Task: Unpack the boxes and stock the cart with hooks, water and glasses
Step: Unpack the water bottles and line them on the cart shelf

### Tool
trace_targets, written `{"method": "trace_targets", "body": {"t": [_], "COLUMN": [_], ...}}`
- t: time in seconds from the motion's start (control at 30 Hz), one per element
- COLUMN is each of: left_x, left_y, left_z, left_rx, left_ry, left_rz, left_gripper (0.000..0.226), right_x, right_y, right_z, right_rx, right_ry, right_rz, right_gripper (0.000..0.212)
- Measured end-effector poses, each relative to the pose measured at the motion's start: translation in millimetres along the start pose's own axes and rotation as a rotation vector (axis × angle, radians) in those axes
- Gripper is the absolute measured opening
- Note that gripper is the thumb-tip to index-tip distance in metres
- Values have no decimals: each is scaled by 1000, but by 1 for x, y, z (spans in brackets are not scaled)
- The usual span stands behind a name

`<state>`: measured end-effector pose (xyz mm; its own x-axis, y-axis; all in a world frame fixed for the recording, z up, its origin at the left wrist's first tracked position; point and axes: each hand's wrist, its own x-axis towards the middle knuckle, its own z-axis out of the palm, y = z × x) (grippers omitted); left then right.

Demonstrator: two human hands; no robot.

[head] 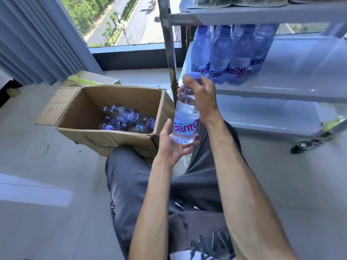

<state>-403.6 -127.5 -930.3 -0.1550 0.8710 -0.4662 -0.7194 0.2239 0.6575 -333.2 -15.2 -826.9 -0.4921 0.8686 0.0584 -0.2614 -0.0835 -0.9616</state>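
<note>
— Two hands are on one water bottle. Do you see it?

— Yes. It stands almost upright in the air, near the middle, just in front of the cart. The right hand has its fingers curled round the top part, close to the blue cap. The left hand is under it, and its fingers cup the bottom.

— So both hands hold the same bottle?

— Yes, one high and one low.

— Where are the other bottles?

— Some stand close together on the middle shelf of the cart, far and to the right: the standing bottles. They have blue caps and the same red and purple label.

— And more?

— More lie on their sides in the open cardboard box on the floor to the left. Those are the bottles in the box. They sit at the bottom, with lots of room around them.

— What is behind that box?

— Another box, farther away, with green tape on it. Past that is a big window with trees and a road far below.

— And near us?

— The person's knees in grey shorts.
</note>
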Motion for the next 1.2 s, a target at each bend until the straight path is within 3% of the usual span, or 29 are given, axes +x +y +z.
{"method": "trace_targets", "body": {"t": [0.2,0.27,0.4,0.5,0.57,0.7,0.77,0.83,0.97,1.03,1.13,1.2], "left_x": [6,9,14,22,33,56,67,79,101,116,132,148], "left_y": [5,4,-1,-1,-3,1,8,12,12,18,47,68], "left_z": [34,40,52,64,71,85,88,96,127,133,138,140], "left_rx": [-68,-106,-105,-184,-134,1,-21,-33,237,593,771,810], "left_ry": [77,69,-19,-19,88,251,223,183,263,476,692,730], "left_rz": [107,77,-14,52,177,342,352,311,238,360,692,762], "left_gripper": [67,68,45,50,58,62,61,59,53,42,64,84], "right_x": [3,5,7,10,14,16,17,21,31,34,41,52], "right_y": [-6,-9,-14,-16,-14,-17,-19,-20,-16,-17,-19,-21], "right_z": [-14,-17,-28,-35,-43,-59,-67,-74,-91,-106,-131,-145], "right_rx": [-33,-95,-297,-386,-459,-364,-264,-316,-451,-549,-579,-571], "right_ry": [-16,-47,-140,95,190,130,59,41,374,591,754,820], "right_rz": [-80,-80,-36,-51,-31,13,-10,41,106,110,-1,-70], "right_gripper": [29,41,35,33,42,54,54,61,53,48,48,50]}}
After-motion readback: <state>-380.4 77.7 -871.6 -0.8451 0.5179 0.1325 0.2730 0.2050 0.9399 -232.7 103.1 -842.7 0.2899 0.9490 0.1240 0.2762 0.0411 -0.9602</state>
